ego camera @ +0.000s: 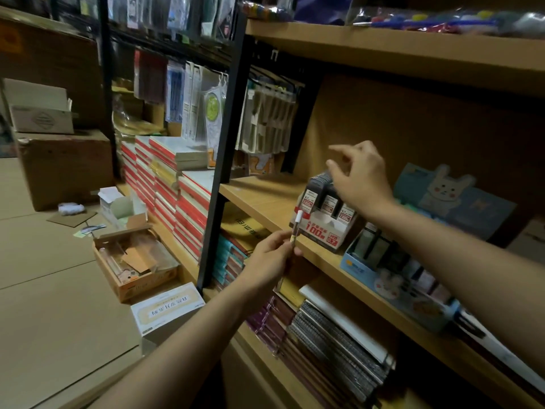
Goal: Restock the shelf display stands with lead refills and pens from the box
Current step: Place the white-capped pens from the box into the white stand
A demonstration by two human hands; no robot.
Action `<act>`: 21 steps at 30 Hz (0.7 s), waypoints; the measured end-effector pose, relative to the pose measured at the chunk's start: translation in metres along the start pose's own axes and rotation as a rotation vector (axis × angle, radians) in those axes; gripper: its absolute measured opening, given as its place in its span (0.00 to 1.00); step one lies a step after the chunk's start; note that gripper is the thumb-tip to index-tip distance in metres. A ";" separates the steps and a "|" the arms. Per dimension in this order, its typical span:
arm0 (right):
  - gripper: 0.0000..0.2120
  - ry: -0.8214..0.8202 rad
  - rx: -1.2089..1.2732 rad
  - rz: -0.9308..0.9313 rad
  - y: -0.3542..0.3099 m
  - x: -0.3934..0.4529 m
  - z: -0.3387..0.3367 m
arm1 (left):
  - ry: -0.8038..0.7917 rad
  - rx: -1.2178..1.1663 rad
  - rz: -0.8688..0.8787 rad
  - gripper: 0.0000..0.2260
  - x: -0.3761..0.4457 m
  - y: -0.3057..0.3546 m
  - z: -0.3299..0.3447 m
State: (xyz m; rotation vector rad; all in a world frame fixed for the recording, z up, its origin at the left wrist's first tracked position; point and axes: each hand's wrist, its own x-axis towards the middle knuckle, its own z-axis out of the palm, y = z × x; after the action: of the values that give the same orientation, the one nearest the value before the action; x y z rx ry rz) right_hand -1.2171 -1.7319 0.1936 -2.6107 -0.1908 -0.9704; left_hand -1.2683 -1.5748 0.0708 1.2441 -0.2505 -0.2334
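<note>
- The slim lead-refill tube with a white cap (296,228) stands nearly upright at the centre of the frame, just in front of the wooden shelf edge, pinched in the fingers of the left hand (269,259)
- The tube's white cap overlaps the lower left corner of the white and red cardboard display stand with "100" printed on its front (323,228); whether they touch cannot be told
- The stand sits on the light wooden middle shelf (265,199), right of centre, and holds rows of dark lead-refill packs with white and red labels (328,199)
- The right hand (358,178) hovers over the top of those packs, fingers loosely curled and thumb and forefinger apart; it grips nothing that shows, and whether the fingertips touch the packs cannot be told
- Just right of the stand, a blue cardboard display box with a cartoon rabbit backing card (436,199) holds more small packs
- Beneath the shelf, lower right, stacked notebooks with dark spiral bindings (339,343) lie flat
- Left of the black metal upright (224,160), piles of red-edged notebooks (180,187) fill a neighbouring rack
- On the floor at lower left sits an open orange cardboard box of clear tubes (132,261), with a white and gold printed box (168,305) just in front of it
</note>
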 end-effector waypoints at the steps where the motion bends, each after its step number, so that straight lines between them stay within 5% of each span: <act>1: 0.14 -0.005 0.081 0.030 0.000 -0.009 -0.015 | -0.023 -0.020 0.014 0.13 -0.001 0.001 0.002; 5: 0.09 -0.237 0.447 0.234 0.006 -0.068 -0.072 | -0.155 0.019 0.101 0.11 -0.012 0.006 0.026; 8: 0.11 -0.263 0.632 0.340 0.011 -0.111 -0.103 | -0.216 -0.021 0.100 0.08 -0.028 0.004 0.059; 16: 0.12 -0.247 0.699 0.308 0.040 -0.160 -0.175 | -0.456 -0.201 0.022 0.14 -0.080 0.004 0.143; 21: 0.14 -0.272 0.635 0.252 0.054 -0.170 -0.204 | -0.448 -0.209 0.009 0.14 -0.096 0.004 0.177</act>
State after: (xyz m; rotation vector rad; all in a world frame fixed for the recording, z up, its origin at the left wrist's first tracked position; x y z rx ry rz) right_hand -1.4564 -1.8574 0.2118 -2.0950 -0.1915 -0.3770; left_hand -1.4143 -1.7039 0.1224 0.9727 -0.6022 -0.5190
